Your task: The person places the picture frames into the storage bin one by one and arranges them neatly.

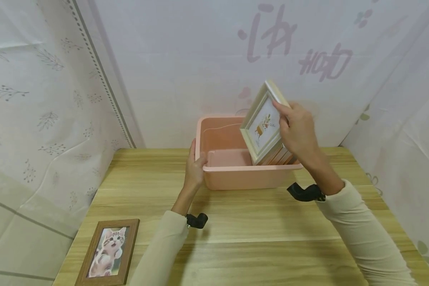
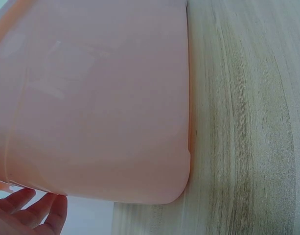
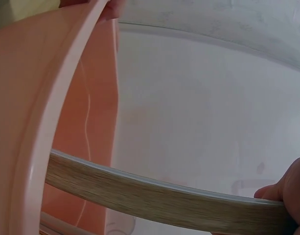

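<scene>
A pink plastic basin [image 1: 243, 176] stands at the table's far edge. My left hand [image 1: 194, 169] grips its left rim, thumb over the edge; in the left wrist view its fingertips [image 2: 54, 210] touch the basin's wall. With my right hand [image 1: 299, 129] I hold a cream picture frame [image 1: 262, 125] with a deer-like drawing by its upper right side. It leans at a tilt, its lower end inside the basin. Seen edge-on in the right wrist view, the held frame [image 3: 164, 198] shows a brownish side. Several more frames [image 1: 280, 155] sit in the basin's right part, mostly hidden.
A brown wooden picture frame [image 1: 130, 250] with a kitten photo lies at the table's front left. Behind the wooden table [image 1: 236, 258] hangs a pale printed curtain [image 1: 182, 59], with similar cloth at both sides.
</scene>
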`<state>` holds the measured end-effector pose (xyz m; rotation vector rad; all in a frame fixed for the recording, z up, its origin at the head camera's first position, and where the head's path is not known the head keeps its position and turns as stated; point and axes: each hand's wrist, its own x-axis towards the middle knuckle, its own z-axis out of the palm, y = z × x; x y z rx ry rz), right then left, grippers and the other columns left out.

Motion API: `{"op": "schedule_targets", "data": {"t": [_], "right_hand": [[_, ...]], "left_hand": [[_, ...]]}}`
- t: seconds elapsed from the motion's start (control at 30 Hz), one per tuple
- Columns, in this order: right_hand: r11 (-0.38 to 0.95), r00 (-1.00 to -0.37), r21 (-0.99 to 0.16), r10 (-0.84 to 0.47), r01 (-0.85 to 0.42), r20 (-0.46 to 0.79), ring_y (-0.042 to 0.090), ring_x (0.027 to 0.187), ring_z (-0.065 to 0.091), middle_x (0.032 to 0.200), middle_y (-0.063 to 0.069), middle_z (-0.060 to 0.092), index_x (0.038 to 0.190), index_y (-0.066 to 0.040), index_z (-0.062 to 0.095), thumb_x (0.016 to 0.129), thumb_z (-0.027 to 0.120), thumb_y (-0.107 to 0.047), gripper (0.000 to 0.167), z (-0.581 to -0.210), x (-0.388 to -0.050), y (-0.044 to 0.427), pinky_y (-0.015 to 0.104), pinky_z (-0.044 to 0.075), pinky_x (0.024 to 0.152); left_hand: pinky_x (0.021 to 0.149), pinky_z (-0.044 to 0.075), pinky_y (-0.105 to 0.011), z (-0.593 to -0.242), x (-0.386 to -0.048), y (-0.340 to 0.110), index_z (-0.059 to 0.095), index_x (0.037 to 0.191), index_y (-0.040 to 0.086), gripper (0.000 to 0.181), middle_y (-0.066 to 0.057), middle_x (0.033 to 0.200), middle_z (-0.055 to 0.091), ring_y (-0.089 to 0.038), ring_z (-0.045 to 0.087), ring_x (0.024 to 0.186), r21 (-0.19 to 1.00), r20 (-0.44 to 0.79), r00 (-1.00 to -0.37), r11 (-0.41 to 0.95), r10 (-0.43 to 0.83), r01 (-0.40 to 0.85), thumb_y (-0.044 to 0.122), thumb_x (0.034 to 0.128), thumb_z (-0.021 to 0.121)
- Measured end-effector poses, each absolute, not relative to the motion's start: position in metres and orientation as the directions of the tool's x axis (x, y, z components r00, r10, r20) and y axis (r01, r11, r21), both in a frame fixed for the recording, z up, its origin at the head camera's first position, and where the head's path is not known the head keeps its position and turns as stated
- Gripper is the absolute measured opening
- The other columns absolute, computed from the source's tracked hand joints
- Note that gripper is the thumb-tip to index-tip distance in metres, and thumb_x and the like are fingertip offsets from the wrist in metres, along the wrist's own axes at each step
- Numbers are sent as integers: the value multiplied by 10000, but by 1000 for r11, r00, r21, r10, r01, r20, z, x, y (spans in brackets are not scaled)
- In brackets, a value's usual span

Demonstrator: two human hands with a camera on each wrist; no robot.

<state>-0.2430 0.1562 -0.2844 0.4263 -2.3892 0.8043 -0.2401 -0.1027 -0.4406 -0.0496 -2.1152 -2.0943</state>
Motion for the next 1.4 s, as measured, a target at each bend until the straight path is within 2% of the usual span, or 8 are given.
{"op": "schedule_targets", "data": {"t": [0.13,0.37,0.57,0.83,1.13,1.3,1.4], "right_hand": [[781,-797,-450,-101,-434,595,353,728,547,1150,344,621,1296,-4,635,936,454,77,411,-291,-246,154,390,423,553],[805,-825,-449,-86,-388,559,392,792,549,1160,349,609,1306,-3,629,943,455,58,407,-301,-250,154,459,472,574],[831,-840,-428,-85,-357,535,429,762,570,1149,384,587,1321,-7,617,950,452,49,410,-312,-254,155,515,507,583],[843,-833,-397,-104,-364,543,405,685,565,1076,383,609,1300,25,622,922,454,100,421,-327,-260,155,495,506,545],[853,-875,-409,-108,-325,471,451,802,634,1194,392,572,1357,7,583,933,442,71,451,-342,-263,152,488,536,565],[865,-883,-386,-124,-319,452,457,834,626,1176,394,568,1359,17,577,917,448,86,465,-351,-267,151,504,548,590],[869,-891,-383,-129,-313,435,466,855,632,1202,385,559,1378,8,562,912,455,94,486,-356,-270,149,513,549,605]], "left_hand": [[1058,393,-526,-439,-240,-103,117,1607,206,759,-106,1624,249,-312,424,1299,992,129,-988,7,-85,129,68,929,431],[1076,371,-513,-440,-239,-102,147,1604,215,758,-78,1617,270,-304,426,1285,990,142,-985,30,-97,139,83,915,433],[1068,382,-516,-440,-240,-102,164,1602,223,704,-57,1614,281,-295,425,1288,988,151,-983,39,-107,148,142,954,429],[1075,375,-493,-441,-239,-103,145,1604,228,730,-46,1630,243,-284,419,1289,991,131,-986,36,-99,128,109,940,424],[1064,382,-499,-422,-230,-103,127,1602,121,732,-134,1628,228,-317,410,1298,993,110,-991,45,-80,107,56,934,419],[1060,384,-506,-438,-238,-102,153,1604,217,761,-73,1620,267,-297,428,1286,991,131,-985,52,-108,126,93,909,439],[1061,386,-505,-438,-238,-102,169,1601,229,772,-62,1604,302,-287,442,1273,990,134,-984,52,-115,128,86,893,444]]}}
